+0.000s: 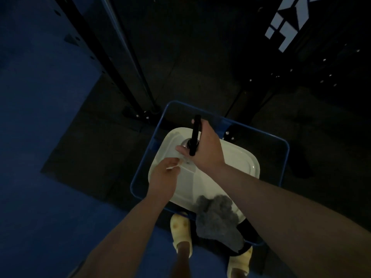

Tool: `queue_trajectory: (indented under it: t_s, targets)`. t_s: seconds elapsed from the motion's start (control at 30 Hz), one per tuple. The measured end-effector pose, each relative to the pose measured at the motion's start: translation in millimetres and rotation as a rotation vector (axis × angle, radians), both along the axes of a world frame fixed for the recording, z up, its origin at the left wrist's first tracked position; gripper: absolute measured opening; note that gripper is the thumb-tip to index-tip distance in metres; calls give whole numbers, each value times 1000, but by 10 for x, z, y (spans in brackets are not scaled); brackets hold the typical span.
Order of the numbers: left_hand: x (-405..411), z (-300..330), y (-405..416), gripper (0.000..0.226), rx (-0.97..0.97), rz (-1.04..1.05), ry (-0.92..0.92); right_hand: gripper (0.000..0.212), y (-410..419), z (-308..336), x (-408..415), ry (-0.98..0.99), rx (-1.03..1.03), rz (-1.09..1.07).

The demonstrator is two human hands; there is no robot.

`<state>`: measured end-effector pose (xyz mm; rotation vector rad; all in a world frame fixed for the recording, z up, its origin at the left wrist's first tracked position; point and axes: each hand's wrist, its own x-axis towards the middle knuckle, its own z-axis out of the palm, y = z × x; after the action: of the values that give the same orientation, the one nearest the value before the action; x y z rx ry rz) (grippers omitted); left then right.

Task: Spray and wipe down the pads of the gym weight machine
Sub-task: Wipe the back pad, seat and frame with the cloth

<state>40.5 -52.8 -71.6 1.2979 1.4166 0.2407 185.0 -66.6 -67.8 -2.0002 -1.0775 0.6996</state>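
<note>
Dim gym floor is showing dark rubber ahead and blue matting (34, 177) lying open to the left, with a black machine upright (112, 63) slanting down beside a blue bin (285, 157). White block lettering (289, 21) top right is cropped — unreadable. Inside the bin a white jug (236, 163) is sitting, grey cloth (216, 215) draping over its near edge. The right hand (206, 149) is gripping a black sprayer head (195, 135) at the jug's neck; the left hand (162, 177) is pinching a small pale piece — blurred.

Both arms reach down; right hand (204, 149) curled gripping, left hand (163, 177) pinching
</note>
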Motion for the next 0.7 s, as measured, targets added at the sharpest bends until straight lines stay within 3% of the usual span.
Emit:
queue_trajectory:
  t_s: [0.4,0.57,0.7]
  targets:
    - [14,141,-146,25,3,20,-17,88,36,60,143,-43,-128,90]
    - [4,214,-222,24,-10,25,-24,98,-363,117,148,0,-171,51]
    - [-68,314,-448,22,-33,-21,-4,72,-1198,175,56,54,-340,9]
